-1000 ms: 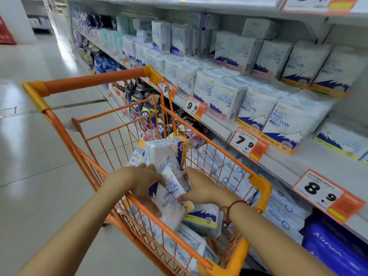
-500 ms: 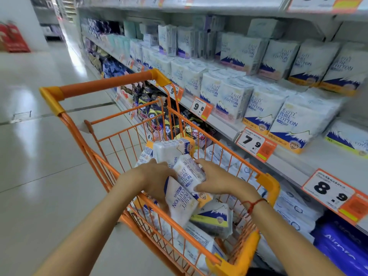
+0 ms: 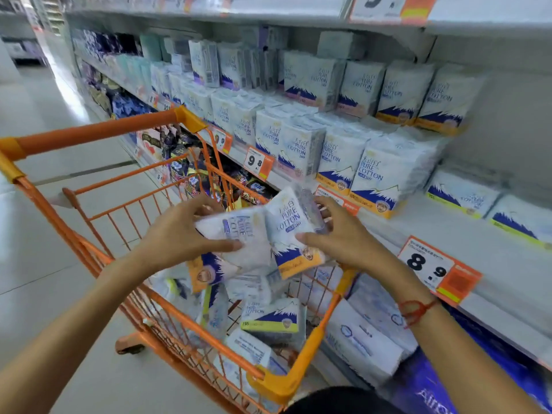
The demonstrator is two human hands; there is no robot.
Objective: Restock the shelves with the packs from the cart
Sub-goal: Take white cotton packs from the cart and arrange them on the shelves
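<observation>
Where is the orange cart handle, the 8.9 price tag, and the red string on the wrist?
orange cart handle (image 3: 98, 133), head view, middle of the bar.
8.9 price tag (image 3: 425, 264), head view, white part with the digits.
red string (image 3: 416, 310), head view, loop on the right wrist.

Both hands, left hand (image 3: 176, 234) and right hand (image 3: 343, 234), hold white packs (image 3: 268, 231) mid-frame above the orange cart (image 3: 89, 135), beside the shelf (image 3: 478, 255).

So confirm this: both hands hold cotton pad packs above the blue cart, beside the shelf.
One thing is wrong: the cart is orange, not blue, as the head view shows. The rest stands: the left hand and right hand hold cotton pad packs above it, beside the shelf.
</observation>
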